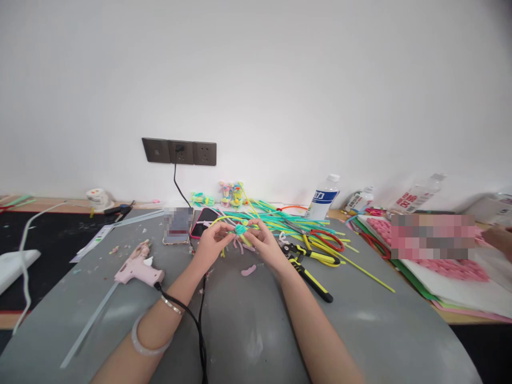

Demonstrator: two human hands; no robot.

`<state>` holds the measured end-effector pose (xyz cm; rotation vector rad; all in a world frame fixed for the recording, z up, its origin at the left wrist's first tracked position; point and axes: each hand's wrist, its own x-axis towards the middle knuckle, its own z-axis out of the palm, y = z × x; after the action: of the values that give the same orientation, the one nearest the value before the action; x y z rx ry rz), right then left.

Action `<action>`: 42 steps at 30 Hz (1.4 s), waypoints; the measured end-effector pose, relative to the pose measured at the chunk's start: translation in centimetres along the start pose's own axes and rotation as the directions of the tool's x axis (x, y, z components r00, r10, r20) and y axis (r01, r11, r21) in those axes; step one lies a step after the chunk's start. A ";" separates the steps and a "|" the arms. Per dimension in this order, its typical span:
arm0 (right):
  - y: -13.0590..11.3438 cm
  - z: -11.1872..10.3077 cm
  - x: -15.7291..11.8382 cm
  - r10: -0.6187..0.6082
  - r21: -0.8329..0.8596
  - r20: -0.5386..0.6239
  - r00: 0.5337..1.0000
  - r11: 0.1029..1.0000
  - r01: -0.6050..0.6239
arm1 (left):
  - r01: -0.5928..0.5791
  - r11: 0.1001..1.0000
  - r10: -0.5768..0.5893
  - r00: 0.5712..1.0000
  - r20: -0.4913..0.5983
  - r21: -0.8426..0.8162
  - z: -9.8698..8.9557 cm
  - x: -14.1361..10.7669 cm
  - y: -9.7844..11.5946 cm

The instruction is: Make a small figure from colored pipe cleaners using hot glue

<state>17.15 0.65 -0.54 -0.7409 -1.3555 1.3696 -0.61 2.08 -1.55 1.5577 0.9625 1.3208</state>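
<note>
Both my hands meet over the grey mat [248,320] and pinch a small teal pipe-cleaner piece [240,230] between their fingertips. My left hand [211,242] grips its left side, my right hand [262,242] its right side. Yellow and pink stems stick out below the teal knot. A loose pink pipe-cleaner bit [248,270] lies on the mat just under my hands. A bracelet sits on my left wrist.
A pink glue gun [138,268] with black cord lies left. Yellow-handled pliers [310,266], red scissors [328,238] and a heap of teal and yellow pipe cleaners [280,218] lie right. Phones [178,225], a water bottle [323,198], wall sockets [180,152] behind. Another person's hand [498,240] far right.
</note>
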 end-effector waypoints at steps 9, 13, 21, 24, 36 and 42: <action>0.1 -0.1 0.0 -0.003 0.049 0.001 1.000 0.999 0.003 | -0.004 1.000 0.004 1.000 0.004 -0.017 0.0 -0.1 0.3; 0.2 -0.1 0.1 -0.005 0.035 0.002 1.000 0.999 0.005 | -0.003 1.000 0.004 1.000 0.009 -0.027 0.1 -0.1 0.3; 0.2 -0.2 0.1 -0.016 0.052 0.024 1.000 0.999 0.015 | 0.005 1.000 -0.005 1.000 0.007 -0.010 0.0 0.0 0.4; 0.3 -0.3 0.1 -0.025 0.061 0.034 0.999 0.998 0.022 | 0.001 1.000 -0.001 1.000 0.010 -0.004 0.0 0.0 0.4; 0.5 -0.4 0.2 -0.059 0.029 0.038 0.998 0.998 0.058 | 0.003 1.000 -0.003 1.000 0.009 -0.009 0.1 0.0 0.2; 0.4 -0.5 0.1 -0.078 0.011 0.050 0.996 0.997 0.078 | -0.017 1.000 0.017 1.000 0.023 -0.011 0.1 0.0 0.2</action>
<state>17.46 1.01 -1.02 -0.6441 -1.4023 1.3400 -0.55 2.02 -1.38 1.5728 0.9282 1.3154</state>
